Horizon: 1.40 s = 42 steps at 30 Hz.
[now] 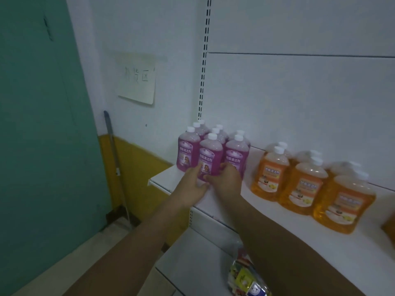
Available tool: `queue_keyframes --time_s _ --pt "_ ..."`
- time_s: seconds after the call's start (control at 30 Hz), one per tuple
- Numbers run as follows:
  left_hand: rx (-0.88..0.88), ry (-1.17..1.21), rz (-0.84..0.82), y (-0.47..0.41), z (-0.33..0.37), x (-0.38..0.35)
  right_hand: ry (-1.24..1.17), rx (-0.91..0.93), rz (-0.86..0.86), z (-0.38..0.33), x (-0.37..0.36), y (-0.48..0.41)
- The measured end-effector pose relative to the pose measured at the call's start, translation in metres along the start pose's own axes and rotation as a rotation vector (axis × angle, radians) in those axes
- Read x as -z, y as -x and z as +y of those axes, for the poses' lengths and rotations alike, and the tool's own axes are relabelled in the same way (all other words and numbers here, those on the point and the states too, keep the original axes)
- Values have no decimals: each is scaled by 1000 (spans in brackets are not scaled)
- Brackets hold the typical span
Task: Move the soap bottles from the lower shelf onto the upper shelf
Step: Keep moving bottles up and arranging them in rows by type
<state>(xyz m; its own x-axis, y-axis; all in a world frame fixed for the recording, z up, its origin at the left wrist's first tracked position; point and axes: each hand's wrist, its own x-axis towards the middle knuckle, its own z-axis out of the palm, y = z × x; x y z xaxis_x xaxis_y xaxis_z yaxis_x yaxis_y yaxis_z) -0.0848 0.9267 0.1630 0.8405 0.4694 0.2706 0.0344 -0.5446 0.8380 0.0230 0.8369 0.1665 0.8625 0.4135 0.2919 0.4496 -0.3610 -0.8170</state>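
Two hands on one purple bottle [210,159]: left hand [193,183] & right hand [225,180] curl round its lower half, at the upper shelf [159,180] front, tight vs. the neighbours [236,154]. Risk: low grip, top-heavy, so a tilt could knock the pack or slip it off the edge.

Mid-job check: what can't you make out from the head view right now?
1. Lower shelf: head view, largely hidden by the right forearm and cut by the bottom edge; any bottles there go unseen.
2. Purple bottle, base: head view, covered by the left hand and right hand; set down or not, unclear.
3. Orange object: head view, cut off by the right edge.
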Motion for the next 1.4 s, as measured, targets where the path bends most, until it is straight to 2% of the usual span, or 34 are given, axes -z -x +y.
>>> queue_keyframes --time_s 0.27,0.43,0.57,0.67,0.8,1.0,1.2,1.4 --pt "35 -17 -16 -12 -2 2 -19 -10 16 -2 -1 2" --pt "46 -16 -18 -11 4 5 -48 44 1 -7 4 11" --pt "7 -11 0 -1 14 12 58 185 -46 -10 20 30" --pt "-19 -36 63 13 30 19 67 75 -125 -10 42 48" --pt "-129 -218 50 38 56 23 233 79 -102 -9 81 85" --pt "-290 -523 -84 93 91 -5 355 82 -44 4 162 184" --pt "-494 -467 -394 164 120 -78 599 -99 43 45 250 302" --pt "-593 -386 -595 247 163 -170 631 -306 91 76 324 411"
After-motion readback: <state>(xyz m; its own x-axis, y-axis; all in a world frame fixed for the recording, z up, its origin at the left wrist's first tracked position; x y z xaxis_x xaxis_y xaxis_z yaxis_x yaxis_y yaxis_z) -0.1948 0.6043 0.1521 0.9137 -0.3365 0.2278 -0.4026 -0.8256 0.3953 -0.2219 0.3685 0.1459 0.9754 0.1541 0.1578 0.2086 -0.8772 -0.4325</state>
